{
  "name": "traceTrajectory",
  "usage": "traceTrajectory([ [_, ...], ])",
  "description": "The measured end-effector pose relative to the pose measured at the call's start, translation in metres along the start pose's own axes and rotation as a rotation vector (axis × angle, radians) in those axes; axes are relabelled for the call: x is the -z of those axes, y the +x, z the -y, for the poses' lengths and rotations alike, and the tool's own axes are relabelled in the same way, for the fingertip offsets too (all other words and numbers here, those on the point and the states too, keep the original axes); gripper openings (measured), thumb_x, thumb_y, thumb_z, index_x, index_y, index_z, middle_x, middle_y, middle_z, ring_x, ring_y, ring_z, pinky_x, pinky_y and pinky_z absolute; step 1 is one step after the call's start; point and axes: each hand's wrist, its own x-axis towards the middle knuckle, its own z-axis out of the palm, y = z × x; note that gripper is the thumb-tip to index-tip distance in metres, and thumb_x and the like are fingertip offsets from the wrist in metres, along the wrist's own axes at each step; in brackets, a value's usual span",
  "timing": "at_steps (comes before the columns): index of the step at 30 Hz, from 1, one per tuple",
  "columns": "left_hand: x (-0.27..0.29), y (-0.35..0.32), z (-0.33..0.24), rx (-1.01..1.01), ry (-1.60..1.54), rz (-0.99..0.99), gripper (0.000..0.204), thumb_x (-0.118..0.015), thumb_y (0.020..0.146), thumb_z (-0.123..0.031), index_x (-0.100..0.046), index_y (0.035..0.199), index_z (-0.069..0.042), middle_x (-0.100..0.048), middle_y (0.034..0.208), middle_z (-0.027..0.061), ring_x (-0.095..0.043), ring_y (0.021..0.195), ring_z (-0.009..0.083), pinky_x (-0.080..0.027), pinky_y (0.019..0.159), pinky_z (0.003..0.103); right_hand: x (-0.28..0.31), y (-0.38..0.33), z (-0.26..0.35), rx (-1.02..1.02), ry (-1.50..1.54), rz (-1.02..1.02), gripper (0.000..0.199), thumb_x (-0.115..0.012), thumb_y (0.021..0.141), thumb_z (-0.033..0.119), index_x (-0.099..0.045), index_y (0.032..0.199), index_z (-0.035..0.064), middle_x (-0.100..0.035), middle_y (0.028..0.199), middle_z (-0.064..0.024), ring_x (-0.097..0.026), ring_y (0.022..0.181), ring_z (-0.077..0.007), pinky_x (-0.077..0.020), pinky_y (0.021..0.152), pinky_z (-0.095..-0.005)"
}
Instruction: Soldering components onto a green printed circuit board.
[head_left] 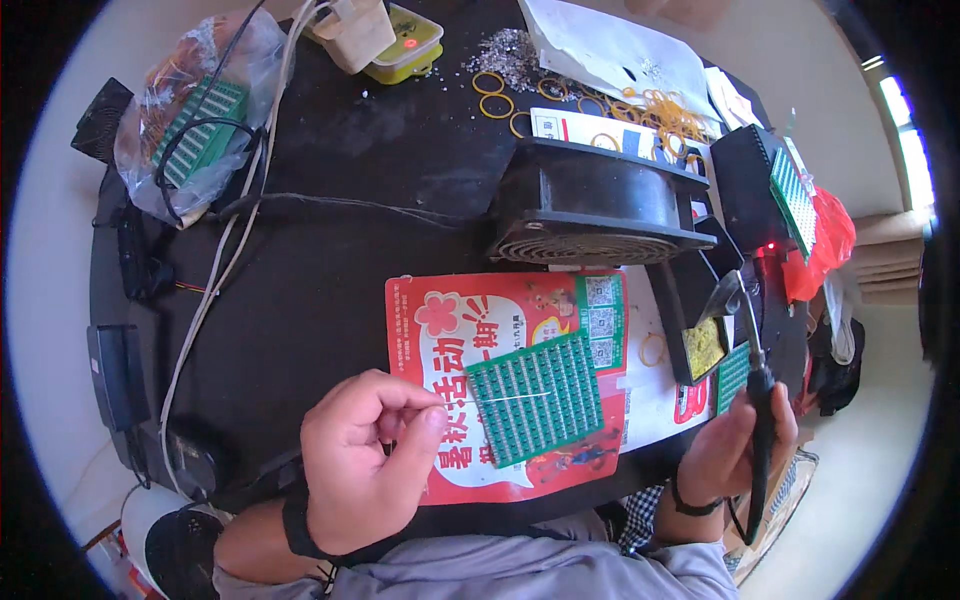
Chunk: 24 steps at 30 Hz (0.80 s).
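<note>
My left hand pinches a thin silvery solder wire between thumb and forefinger. Its free end reaches over a green circuit board panel with rows of small parts. The panel lies tilted on a red printed sheet. My right hand is closed around the black handle of a soldering iron, which points up and away from me, apart from the panel. The iron's metal end is beside a black stand that holds a yellow sponge.
A black fan stands behind the panel. A black box with a red light is at the right. Yellow rings lie at the back. A plastic bag of boards and white cables are at the left.
</note>
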Motion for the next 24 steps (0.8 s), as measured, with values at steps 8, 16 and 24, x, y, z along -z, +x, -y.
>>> traceTrajectory([
  [8, -0.004, 0.007, -0.009, -0.227, 0.389, 0.079, 0.010, -0.068, 0.075, 0.005, -0.066, 0.083, -0.001, -0.053, 0.060, 0.0036, -0.048, 0.052, 0.0107, -0.037, 0.048, 0.024, 0.000, -0.012, 0.025, -0.060, 0.376, 0.285, 0.035, -0.068, 0.076, 0.016, -0.052, 0.100, -0.0034, -0.054, 0.073, -0.0103, -0.051, 0.058, -0.0187, -0.0398, 0.051, -0.0316],
  [16, -0.007, 0.009, -0.001, -0.426, 0.515, 0.091, 0.017, -0.072, 0.066, 0.004, -0.065, 0.078, -0.004, -0.051, 0.056, 0.0022, -0.039, 0.044, 0.0116, -0.029, 0.043, 0.026, -0.008, 0.000, 0.027, -0.063, 0.464, 0.604, 0.038, -0.073, 0.068, 0.008, -0.054, 0.100, -0.0003, -0.057, 0.074, -0.0095, -0.057, 0.060, -0.0227, -0.0497, 0.057, -0.0342],
  [24, -0.006, 0.009, 0.005, -0.484, 0.520, 0.096, 0.019, -0.072, 0.065, 0.004, -0.065, 0.081, -0.004, -0.053, 0.058, 0.0029, -0.044, 0.044, 0.0136, -0.032, 0.044, 0.026, -0.017, 0.000, 0.034, 0.003, 0.380, 0.627, 0.027, -0.065, 0.071, 0.014, -0.055, 0.091, -0.0003, -0.053, 0.063, -0.0087, -0.051, 0.051, -0.0188, -0.0445, 0.050, -0.0324],
])
